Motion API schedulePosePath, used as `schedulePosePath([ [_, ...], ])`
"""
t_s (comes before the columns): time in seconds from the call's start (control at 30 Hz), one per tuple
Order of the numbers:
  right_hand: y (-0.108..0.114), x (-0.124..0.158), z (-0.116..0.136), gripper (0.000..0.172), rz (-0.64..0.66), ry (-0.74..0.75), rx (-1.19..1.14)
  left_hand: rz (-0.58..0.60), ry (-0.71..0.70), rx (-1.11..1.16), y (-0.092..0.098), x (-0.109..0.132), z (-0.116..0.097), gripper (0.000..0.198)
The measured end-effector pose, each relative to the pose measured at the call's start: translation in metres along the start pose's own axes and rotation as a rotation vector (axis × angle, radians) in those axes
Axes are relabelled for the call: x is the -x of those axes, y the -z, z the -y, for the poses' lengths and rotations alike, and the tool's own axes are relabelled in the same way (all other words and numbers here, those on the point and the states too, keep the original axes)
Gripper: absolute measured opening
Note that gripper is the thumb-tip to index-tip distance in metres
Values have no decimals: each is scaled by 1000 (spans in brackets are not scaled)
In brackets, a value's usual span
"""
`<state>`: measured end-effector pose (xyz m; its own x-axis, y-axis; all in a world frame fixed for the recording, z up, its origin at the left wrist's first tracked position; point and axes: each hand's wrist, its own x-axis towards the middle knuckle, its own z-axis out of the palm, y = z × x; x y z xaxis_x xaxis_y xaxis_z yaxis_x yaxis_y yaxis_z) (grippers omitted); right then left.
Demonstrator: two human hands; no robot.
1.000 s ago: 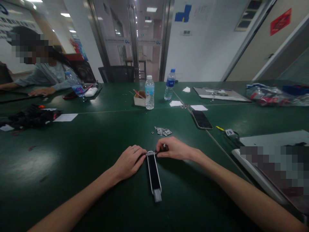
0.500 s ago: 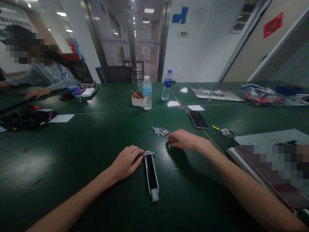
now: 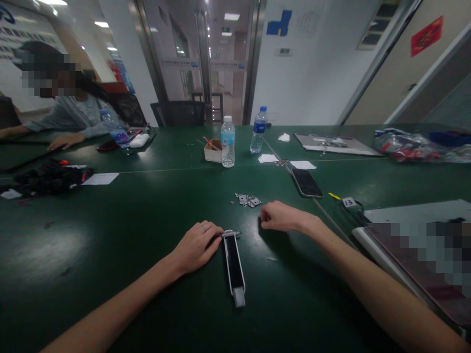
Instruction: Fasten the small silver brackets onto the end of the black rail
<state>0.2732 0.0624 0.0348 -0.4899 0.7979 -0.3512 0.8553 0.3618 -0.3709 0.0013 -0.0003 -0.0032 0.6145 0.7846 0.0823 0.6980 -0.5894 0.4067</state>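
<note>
My left hand (image 3: 198, 245) rests on the green table, its fingertips closed at the left end of a thin metal rod (image 3: 235, 233). That rod lies across the top of a long narrow black piece with a pale frame (image 3: 234, 264), which ends in a grey block near me. To the right, my right hand (image 3: 281, 215) is curled with its knuckles up and fingertips down near the tabletop. Whatever its fingers may hold is hidden. Just left of it lie small metal plates (image 3: 253, 201) and a few tiny nut-like pieces (image 3: 236, 194).
A phone (image 3: 307, 183) lies beyond my right hand. Two water bottles (image 3: 228, 147) (image 3: 259, 130) and a small box (image 3: 212, 153) stand farther back. At right is a laptop-like device (image 3: 412, 274) with a cable. Another person (image 3: 79, 115) sits at far left.
The view has shifted slightly left. My right hand's fingers have curled in more, and a small shiny bit seen at their tips before is now hidden. My left hand stays in place.
</note>
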Motion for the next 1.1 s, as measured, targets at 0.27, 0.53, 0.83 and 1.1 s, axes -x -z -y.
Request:
schedulePosePath([
  [0.27,-17,0,27,12,-54,269,-208,-17,-26,-30,2,-1,-3,22],
  [0.53,-28,-4,28,11,-59,327,-306,-20,-17,-24,1,0,-2,22],
  [0.83,-27,-4,26,15,-26,332,-300,-33,-38,-30,0,0,-1,24],
  [1.1,-30,-8,24,15,-72,325,-320,-38,-30,-24,0,-1,-1,22],
])
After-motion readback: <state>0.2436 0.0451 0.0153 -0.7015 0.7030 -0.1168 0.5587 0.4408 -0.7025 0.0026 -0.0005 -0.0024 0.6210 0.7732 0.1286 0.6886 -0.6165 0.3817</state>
